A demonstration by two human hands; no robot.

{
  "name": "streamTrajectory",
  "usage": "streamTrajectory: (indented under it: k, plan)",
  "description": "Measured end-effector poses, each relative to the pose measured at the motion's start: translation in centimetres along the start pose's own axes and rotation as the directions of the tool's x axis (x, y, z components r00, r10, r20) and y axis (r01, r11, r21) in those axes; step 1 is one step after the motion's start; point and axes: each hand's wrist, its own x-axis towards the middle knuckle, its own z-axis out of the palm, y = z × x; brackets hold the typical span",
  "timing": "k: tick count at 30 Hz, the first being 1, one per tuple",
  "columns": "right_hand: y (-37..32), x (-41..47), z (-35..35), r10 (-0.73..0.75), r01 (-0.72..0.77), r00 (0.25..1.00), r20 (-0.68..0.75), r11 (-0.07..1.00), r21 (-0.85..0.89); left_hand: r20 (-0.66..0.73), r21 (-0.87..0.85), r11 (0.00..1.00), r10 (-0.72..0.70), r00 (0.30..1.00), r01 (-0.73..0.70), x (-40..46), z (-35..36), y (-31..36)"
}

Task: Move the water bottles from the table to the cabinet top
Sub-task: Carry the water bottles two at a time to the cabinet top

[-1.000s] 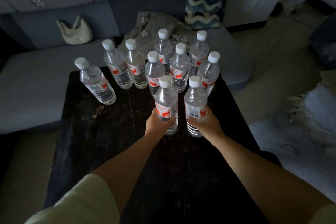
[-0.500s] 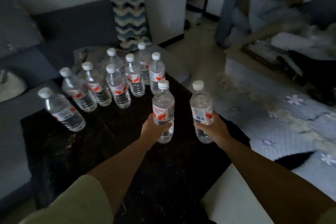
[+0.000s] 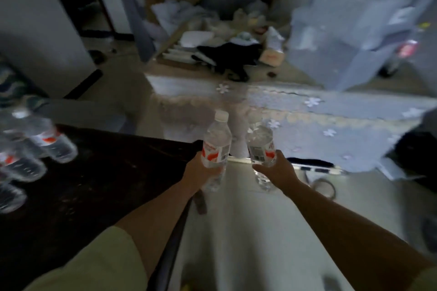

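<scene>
With our left hand (image 3: 201, 168) gripping one water bottle (image 3: 216, 149) and our right hand (image 3: 275, 169) another (image 3: 260, 146) at frame centre, we should keep both upright and apart, clear of the table (image 3: 94, 172).

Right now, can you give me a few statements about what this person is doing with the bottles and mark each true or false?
1. Each hand holds one water bottle. True: the left hand grips the left bottle and the right hand grips the right bottle.
2. Both held bottles stand on the dark table. False: they are lifted, over the white surface beside it.
3. No bottles remain on the table. False: several bottles still stand at its left.
4. The left bottle has a white cap. True.
</scene>
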Motion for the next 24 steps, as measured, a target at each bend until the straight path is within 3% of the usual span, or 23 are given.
streamTrajectory:
  k: [7,12,18,24]
  plan:
    - [12.6,-7.2,-15.2,0.161,-0.161,0.959,-0.234,0.987,0.020,0.262,0.091,0.988,0.095,0.960,-0.122,-2.7,17.8,5.6]
    - [19.3,-13.9,-23.0,0.290,-0.244,0.844,-0.452,0.957,0.159,0.450,0.165,0.952,0.160,0.878,-0.258,-5.9,28.4,10.0]
    - [25.9,-25.1,-27.6,0.576,-0.373,0.571,-0.586,0.817,0.439,0.701,0.181,0.876,0.204,0.683,-0.447,-11.2,39.6,13.3]
    - [29.0,-36.2,-27.4,0.737,-0.373,0.205,-0.643,0.667,0.645,0.920,0.116,0.810,0.130,0.370,-0.574,-17.9,48.2,14.9]
